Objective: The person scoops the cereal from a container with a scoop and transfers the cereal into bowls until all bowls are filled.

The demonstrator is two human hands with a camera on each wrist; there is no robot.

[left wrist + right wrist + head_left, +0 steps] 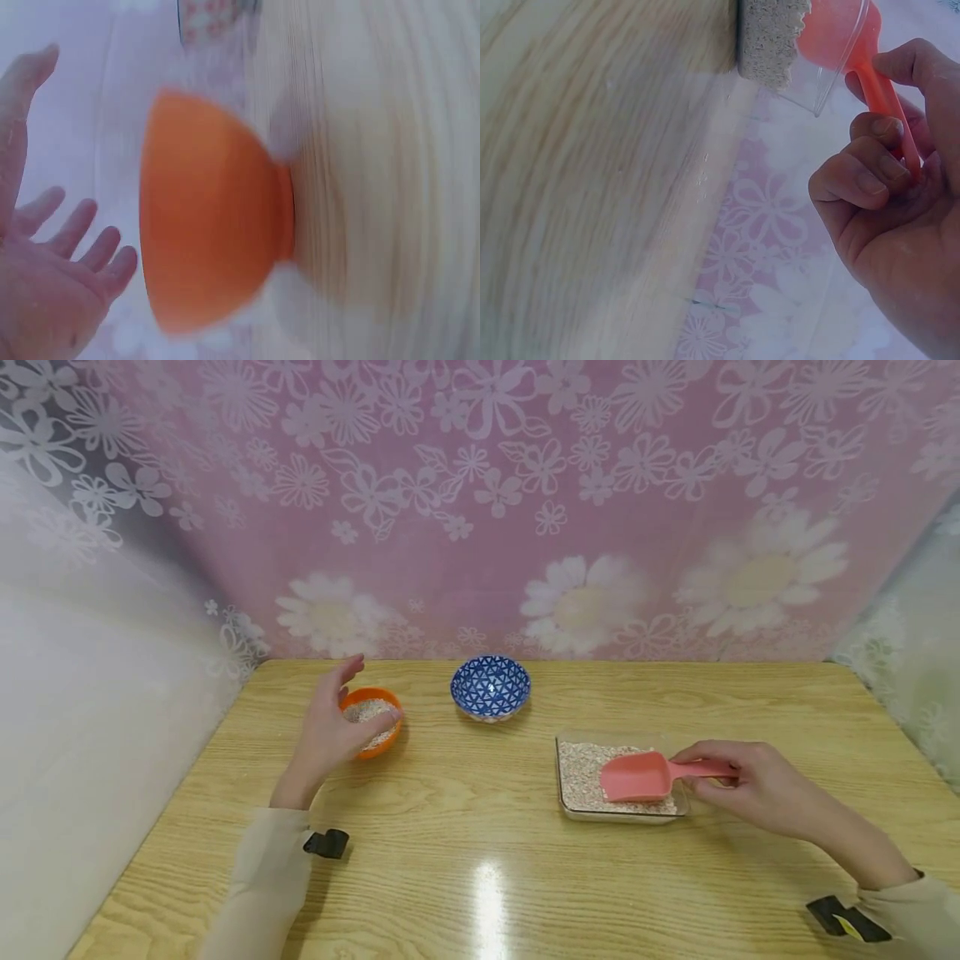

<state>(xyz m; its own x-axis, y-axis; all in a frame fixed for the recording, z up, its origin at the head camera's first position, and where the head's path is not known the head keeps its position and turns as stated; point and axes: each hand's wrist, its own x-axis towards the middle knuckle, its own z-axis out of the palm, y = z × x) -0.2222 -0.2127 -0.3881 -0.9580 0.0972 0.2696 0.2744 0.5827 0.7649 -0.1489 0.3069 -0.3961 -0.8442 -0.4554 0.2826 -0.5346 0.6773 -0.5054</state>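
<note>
My right hand grips the handle of a pink scoop, fingers curled round it in the right wrist view. The scoop's blade lies over oat-like flakes in a clear rectangular container, its front edge at the flakes. My left hand is held at an orange bowl, fingers spread and thumb apart. In the head view the thumb overlaps the bowl's rim; in the left wrist view the hand is beside the rim, not round it. Similar flakes fill part of the orange bowl.
A blue-and-white patterned bowl stands at the back middle of the wooden table, between the orange bowl and the container. A pink flowered backdrop rises behind the table's back edge, with a pale wall on the left.
</note>
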